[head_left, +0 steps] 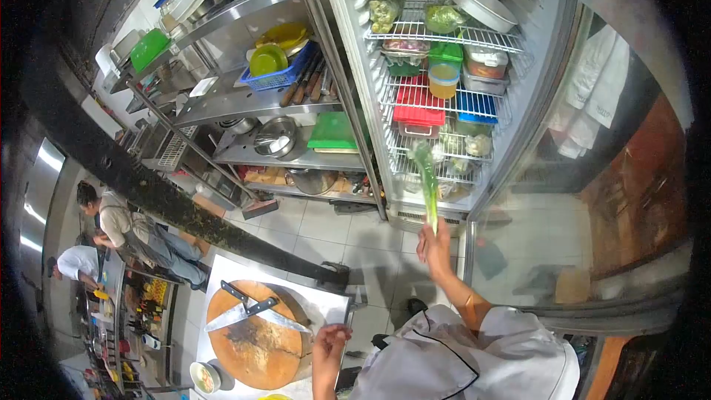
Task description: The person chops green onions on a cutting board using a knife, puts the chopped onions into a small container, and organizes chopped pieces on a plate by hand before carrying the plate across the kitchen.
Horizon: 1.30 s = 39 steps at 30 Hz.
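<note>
In the head view my right hand (435,246) grips the lower end of a green leafy stalk (427,181), which points up toward the shelves of an open fridge (485,207). My left hand (330,341) is at the right edge of a white worktop (215,270), its fingers curled; whether it holds anything is hard to make out. Beside it a round wooden chopping board (255,348) carries two crossed knives (261,307) with black handles. A small bowl (205,377) with food stands at the board's lower left.
Fridge shelves hold a red container (418,104), a tub of yellow liquid (444,80) and bagged greens (443,18). Left of the fridge, a metal rack (215,107) bears pans and a blue basket (275,78). A dark post crosses the left side. Two people stand far left.
</note>
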Each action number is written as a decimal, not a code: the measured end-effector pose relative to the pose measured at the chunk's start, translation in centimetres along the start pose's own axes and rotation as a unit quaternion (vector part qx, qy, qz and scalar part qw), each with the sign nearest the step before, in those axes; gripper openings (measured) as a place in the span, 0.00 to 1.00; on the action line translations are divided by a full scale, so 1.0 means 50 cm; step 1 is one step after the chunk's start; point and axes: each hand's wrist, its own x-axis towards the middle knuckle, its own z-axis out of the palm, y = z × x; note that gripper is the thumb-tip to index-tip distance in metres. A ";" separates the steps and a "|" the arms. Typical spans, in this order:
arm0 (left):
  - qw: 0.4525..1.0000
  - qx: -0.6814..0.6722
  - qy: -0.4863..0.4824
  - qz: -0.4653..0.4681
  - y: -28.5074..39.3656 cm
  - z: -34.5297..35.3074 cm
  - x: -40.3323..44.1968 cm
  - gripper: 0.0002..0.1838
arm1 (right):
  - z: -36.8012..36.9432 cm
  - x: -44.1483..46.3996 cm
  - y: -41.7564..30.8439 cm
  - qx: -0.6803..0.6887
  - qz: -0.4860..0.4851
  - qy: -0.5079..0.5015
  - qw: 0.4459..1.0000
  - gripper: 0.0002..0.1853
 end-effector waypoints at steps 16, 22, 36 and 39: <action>0.990 0.071 0.112 0.039 -0.005 0.001 -0.054 0.20 | 0.247 0.461 -0.620 -0.003 -0.293 -0.002 0.956 0.32; 0.992 0.104 0.055 0.051 -0.084 -0.040 -0.025 0.22 | 0.180 0.492 -0.365 -0.191 -0.481 0.094 0.851 0.14; 0.984 0.177 0.033 -0.004 -0.033 -0.078 -0.098 0.21 | -0.638 -0.129 0.581 -0.640 0.320 -0.276 0.642 0.28; 0.986 0.164 0.004 0.019 -0.032 -0.114 -0.118 0.22 | -0.611 -0.126 0.553 -0.523 0.393 -0.150 0.741 0.29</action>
